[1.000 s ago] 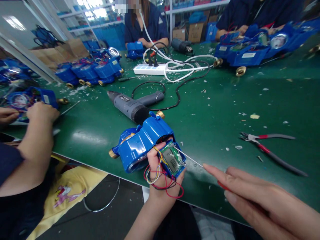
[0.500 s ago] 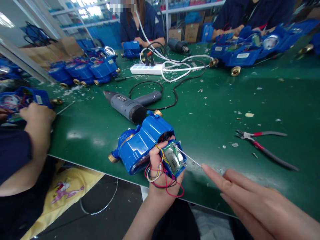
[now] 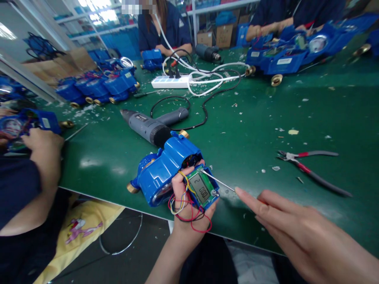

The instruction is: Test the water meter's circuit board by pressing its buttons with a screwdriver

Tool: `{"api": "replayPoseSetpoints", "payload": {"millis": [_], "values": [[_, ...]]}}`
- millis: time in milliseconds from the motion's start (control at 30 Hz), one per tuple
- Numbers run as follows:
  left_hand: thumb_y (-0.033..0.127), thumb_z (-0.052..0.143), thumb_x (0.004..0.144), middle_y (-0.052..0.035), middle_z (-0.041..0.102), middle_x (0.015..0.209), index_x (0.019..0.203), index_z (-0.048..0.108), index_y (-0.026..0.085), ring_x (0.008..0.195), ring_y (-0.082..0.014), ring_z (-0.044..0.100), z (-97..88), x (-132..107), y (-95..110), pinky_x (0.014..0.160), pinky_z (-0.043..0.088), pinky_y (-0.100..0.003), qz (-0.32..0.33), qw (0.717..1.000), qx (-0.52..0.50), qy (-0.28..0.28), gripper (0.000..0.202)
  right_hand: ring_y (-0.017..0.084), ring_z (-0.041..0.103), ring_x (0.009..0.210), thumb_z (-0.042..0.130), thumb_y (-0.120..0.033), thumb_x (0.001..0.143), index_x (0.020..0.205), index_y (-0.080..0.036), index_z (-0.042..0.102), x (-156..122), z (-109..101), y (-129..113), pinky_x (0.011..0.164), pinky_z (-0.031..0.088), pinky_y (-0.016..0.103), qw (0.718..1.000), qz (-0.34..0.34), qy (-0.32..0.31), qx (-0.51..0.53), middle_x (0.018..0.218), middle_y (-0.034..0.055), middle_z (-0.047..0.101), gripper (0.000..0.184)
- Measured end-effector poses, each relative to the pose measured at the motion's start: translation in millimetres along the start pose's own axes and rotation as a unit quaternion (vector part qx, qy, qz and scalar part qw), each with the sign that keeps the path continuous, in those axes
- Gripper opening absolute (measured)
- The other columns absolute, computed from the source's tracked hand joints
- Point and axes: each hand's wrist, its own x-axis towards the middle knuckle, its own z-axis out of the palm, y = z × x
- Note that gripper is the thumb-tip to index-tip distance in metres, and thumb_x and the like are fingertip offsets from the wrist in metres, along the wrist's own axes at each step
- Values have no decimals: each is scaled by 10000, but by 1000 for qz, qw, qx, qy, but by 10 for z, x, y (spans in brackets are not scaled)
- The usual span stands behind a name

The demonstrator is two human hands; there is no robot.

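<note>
Blue plastic housing of the water meter point(image 3: 161, 171) lies open at the near edge of the green table point(image 3: 251, 130), its circuit board point(image 3: 201, 189) hanging out on coloured wires, so the board looks unseated and the case not closed. Left hand point(image 3: 189, 205) curls around board and wires; right hand point(image 3: 296, 228) pinches a thin screwdriver point(image 3: 219, 182), tip at the board.

Glossy blue plastic on the meter housing point(image 3: 164, 169), brass-coloured metal at its fittings. Matt green board point(image 3: 201, 188) with a grey glass display. Thin bright metal screwdriver shaft point(image 3: 217, 180). Smooth, faintly shiny green table mat point(image 3: 251, 118) at twelve o'clock.
</note>
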Motion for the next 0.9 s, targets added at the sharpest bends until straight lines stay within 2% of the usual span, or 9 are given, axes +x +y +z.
{"api": "replayPoseSetpoints", "payload": {"millis": [100,167,267,333,433,567,667,767,900], "values": [[138,774,700,-92,597,1287,1212,398,278,1143,-238,643,-12,7,-8,928,542,-371,10,1000,-16,-9,651,108,665,811,326,-95,981,1259,-161,550,15,-19,88,595,524,127,997,-3,-9,77,931,45,663,363],[138,783,698,-84,603,1286,1214,403,285,1155,-236,638,-17,9,-11,930,538,-362,8,1000,-25,-9,657,116,662,765,318,-83,978,1310,-165,515,-12,-3,139,563,520,159,999,-8,-10,44,940,46,653,394],[142,791,699,-83,599,1304,1218,406,290,1170,-238,630,-23,1,-11,939,533,-364,0,1000,-29,-10,662,131,618,617,293,-27,936,1360,-162,468,-85,54,193,498,489,232,998,-30,9,-58,899,41,620,478],[135,794,692,-82,594,1323,1221,409,292,1187,-238,620,-28,-4,-10,958,526,-367,-3,999,-40,-14,672,133,600,615,302,-20,928,1374,-166,457,-127,95,221,505,469,243,995,-43,18,-87,890,39,599,494],[97,785,683,-72,602,1332,1218,422,301,1190,-224,622,-31,-3,-11,947,534,-334,-7,998,-67,-18,679,93,560,614,314,-61,972,1453,-207,387,-155,144,252,502,424,196,1000,-11,-7,12,900,28,566,508],[69,775,684,-63,605,1347,1217,430,314,1156,-211,647,-36,2,-7,884,559,-288,-9,995,-96,-21,680,61,582,738,359,-78,1000,1511,-248,302,-147,208,254,637,458,137,978,34,-39,200,886,17,555,541],[67,774,687,-58,598,1358,1234,429,325,1197,-209,623,-43,-9,-6,913,545,-282,-9,995,-101,-25,696,92,617,853,395,-114,995,1482,-262,377,-158,264,239,706,494,156,967,68,-40,242,925,34,602,508],[60,777,680,-51,611,1343,1239,432,334,1218,-211,609,-49,-26,-10,944,534,-291,-9,995,-100,-16,712,147,626,993,421,-212,999,1403,-283,498,-180,297,240,735,529,198,953,122,-49,274,1020,53,651,417],[54,771,686,-47,606,1356,1234,431,342,1211,-205,614,-57,-44,-11,934,542,-282,-7,993,-117,-17,706,203,632,1037,508,-334,966,1307,-293,592,-158,273,280,841,535,306,933,156,-75,316,1075,62,679,353]]}}
